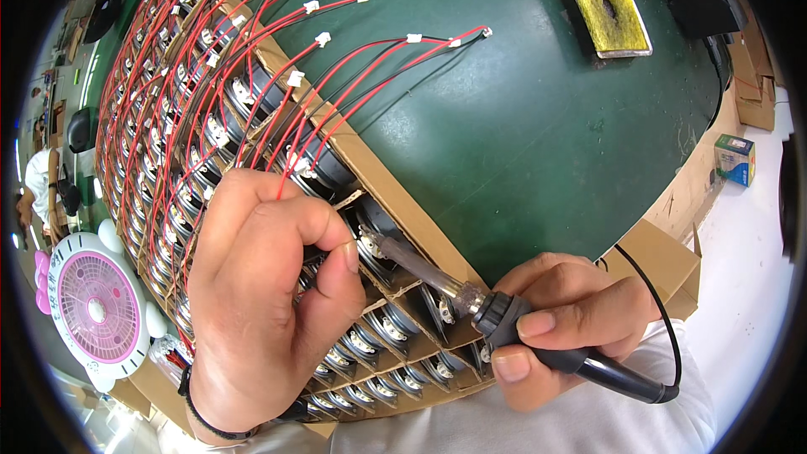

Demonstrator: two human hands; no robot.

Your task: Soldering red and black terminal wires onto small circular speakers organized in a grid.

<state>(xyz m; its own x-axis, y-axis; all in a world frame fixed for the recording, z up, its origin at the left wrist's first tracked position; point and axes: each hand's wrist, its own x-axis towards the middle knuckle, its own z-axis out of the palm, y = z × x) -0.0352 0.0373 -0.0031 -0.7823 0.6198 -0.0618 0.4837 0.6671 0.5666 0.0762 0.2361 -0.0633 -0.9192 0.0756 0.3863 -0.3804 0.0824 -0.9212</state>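
Green bench (521, 126) spread toward one o'clock. At four, the right hand (580, 315) clamped a soldering iron (496, 317) by its handle, apparently avoiding heat, its tip aimed toward ten at a speaker (371, 223); at eight, the left hand (265, 303) pinched together, contents hidden.
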